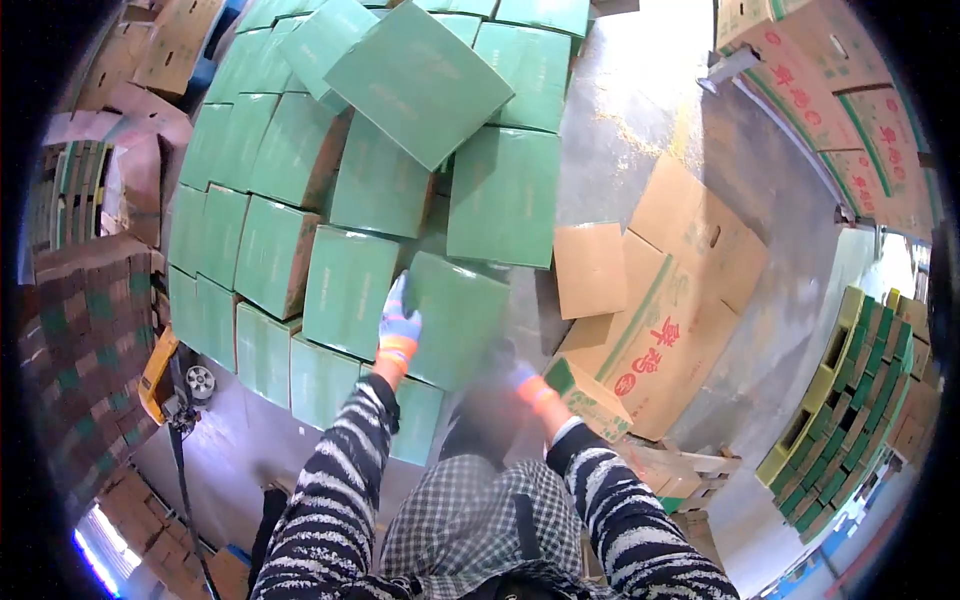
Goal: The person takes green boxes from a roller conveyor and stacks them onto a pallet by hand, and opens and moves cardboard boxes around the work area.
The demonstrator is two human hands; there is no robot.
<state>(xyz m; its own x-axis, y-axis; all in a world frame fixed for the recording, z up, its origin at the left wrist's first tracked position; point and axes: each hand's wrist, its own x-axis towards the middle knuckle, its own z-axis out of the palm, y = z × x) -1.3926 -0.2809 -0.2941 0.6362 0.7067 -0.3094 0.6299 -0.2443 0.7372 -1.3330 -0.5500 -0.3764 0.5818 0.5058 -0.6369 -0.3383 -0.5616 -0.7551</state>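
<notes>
Nearest my camera I have the checked apron (440,515) and two striped sleeves (335,480) running out to the gloved hands. The left hand (401,325) lies with its fingers stretched out against the left edge of the green box (458,320). The right hand (535,388) is smeared by blur near that box's lower right corner; I cannot tell how its fingers stand or whether it touches the cardboard. The green box sits tilted at the near right corner of the stack (275,255), overlapping a lower box (417,418) at the near edge; I can't make out what bears its weight.

Just right of the stack, on the floor (775,260), I see a small green-and-brown carton (592,400), a large brown carton (690,300) with red lettering, and a plain brown box (590,270) near the stack's right edge. Off the stack's near left corner stands a yellow pallet jack (157,372).

Farther along, another green box (420,88) lies askew on top, toward the stack's far edge. Beyond the floor's right edge I get piled green cartons (845,415) and, farther up, red-lettered cartons (800,85).
</notes>
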